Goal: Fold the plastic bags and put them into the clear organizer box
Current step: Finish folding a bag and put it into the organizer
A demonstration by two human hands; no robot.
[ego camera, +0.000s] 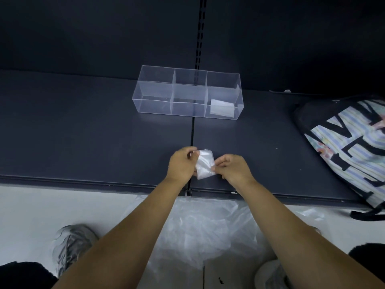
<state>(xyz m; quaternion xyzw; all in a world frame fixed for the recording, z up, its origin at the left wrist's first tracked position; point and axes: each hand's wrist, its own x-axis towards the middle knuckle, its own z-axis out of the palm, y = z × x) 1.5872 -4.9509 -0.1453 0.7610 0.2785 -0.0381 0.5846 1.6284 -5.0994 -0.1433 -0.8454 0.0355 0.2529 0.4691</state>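
A small folded plastic bag [204, 164] is held just above the dark shelf near its front edge. My left hand [181, 165] pinches its left side and my right hand [234, 168] pinches its right side. The clear organizer box [187, 94] stands further back on the shelf, divided into several compartments. One folded bag [221, 108] lies in its front right compartment. The other compartments look empty. More loose plastic bags [208, 226] lie crumpled on the floor below my arms.
The dark shelf [83, 132] has a seam running down its middle. A striped printed backpack [350, 147] lies on the shelf at the right. My shoes [70, 245] stand on the pale floor in front of the shelf edge.
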